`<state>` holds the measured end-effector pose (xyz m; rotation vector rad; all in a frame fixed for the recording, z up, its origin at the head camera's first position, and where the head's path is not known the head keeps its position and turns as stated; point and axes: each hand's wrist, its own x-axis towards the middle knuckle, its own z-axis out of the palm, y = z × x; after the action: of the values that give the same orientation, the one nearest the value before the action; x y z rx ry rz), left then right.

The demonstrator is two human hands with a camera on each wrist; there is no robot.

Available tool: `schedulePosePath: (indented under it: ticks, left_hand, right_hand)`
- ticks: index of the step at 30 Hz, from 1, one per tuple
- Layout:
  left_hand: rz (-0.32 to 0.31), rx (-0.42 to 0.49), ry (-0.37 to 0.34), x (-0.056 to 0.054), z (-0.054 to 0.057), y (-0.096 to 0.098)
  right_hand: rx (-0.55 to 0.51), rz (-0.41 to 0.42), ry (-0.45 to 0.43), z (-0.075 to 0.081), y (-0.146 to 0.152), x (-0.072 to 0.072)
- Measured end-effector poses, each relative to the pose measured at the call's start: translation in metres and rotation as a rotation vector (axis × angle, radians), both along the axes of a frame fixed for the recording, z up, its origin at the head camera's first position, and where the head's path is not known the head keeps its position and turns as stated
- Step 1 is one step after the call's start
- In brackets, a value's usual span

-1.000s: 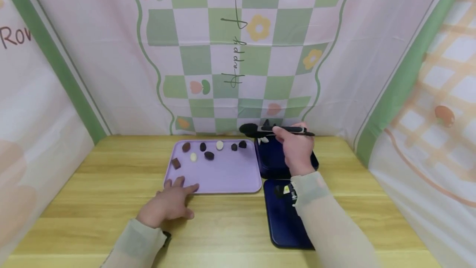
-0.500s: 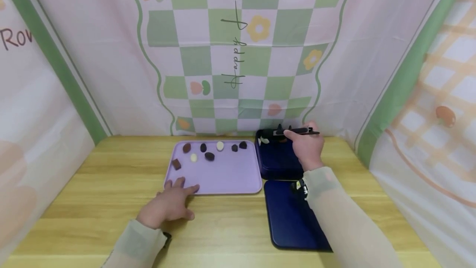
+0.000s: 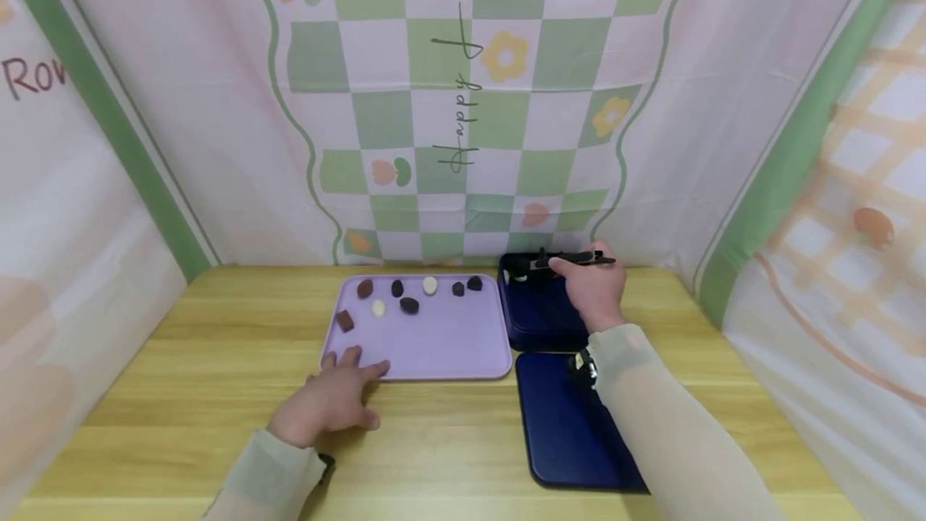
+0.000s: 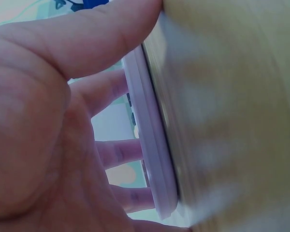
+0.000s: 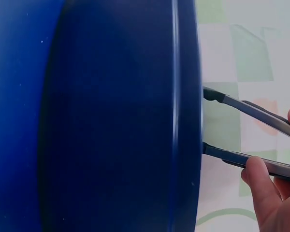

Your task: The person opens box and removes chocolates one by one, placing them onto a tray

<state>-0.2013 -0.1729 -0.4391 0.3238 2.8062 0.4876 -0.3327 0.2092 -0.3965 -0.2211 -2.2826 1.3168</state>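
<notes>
My right hand (image 3: 596,292) grips black-and-silver tongs (image 3: 582,258) over the far part of a dark blue box (image 3: 546,324). In the right wrist view the two arms of the tongs (image 5: 261,116) stand apart, their tips hidden behind the box wall (image 5: 187,121). Something pale lies at the box's far left, partly covered by the tongs. My left hand (image 3: 329,400) rests with spread fingers on the front-left rim of a lilac tray (image 3: 448,352); in the left wrist view its fingers (image 4: 118,152) reach over the tray edge (image 4: 152,140).
Several small chocolate-like pieces lie on the tray, among them a brown square (image 3: 345,320), a dark oval (image 3: 409,305) and a white oval (image 3: 430,285). A flat dark blue lid (image 3: 557,432) lies before the box, under my right forearm. A patterned curtain (image 3: 492,127) hangs behind.
My right hand has moved right and lowered the tongs from above the tray-box edge into the box's far part. The left hand and the tray pieces stay in place.
</notes>
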Motion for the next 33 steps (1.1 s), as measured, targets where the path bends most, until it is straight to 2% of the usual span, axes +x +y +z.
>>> schedulePosePath:
  ticks: [5, 10, 15, 18, 22, 27, 30, 33]
  left_hand:
    - [-0.001, -0.003, 0.002, 0.001, -0.001, 0.000]
    - [0.002, 0.001, -0.006, 0.001, -0.002, 0.000]
    - [-0.004, -0.003, 0.002, 0.002, 0.000, 0.000]
    - [-0.006, -0.002, 0.007, 0.002, 0.001, 0.000]
    - [-0.006, -0.002, 0.006, 0.002, 0.001, 0.000]
    - [-0.008, -0.005, 0.005, 0.000, -0.001, -0.001]
    - [-0.009, -0.010, 0.006, -0.001, -0.002, -0.001]
    - [-0.006, -0.008, 0.001, -0.001, -0.002, -0.001]
  right_hand:
    - [0.001, -0.010, 0.009, 0.001, 0.003, 0.002]
    - [-0.012, -0.050, -0.001, 0.010, 0.005, 0.010]
    - [-0.148, -0.046, 0.059, 0.023, 0.001, 0.020]
    - [-0.246, 0.002, 0.119, 0.031, -0.006, 0.025]
    - [-0.322, 0.078, 0.144, 0.040, -0.023, 0.032]
    - [-0.272, 0.117, 0.162, 0.043, -0.048, 0.039]
    - [-0.166, 0.089, 0.169, 0.039, -0.061, 0.040]
    - [-0.127, 0.111, 0.177, 0.033, -0.074, 0.041]
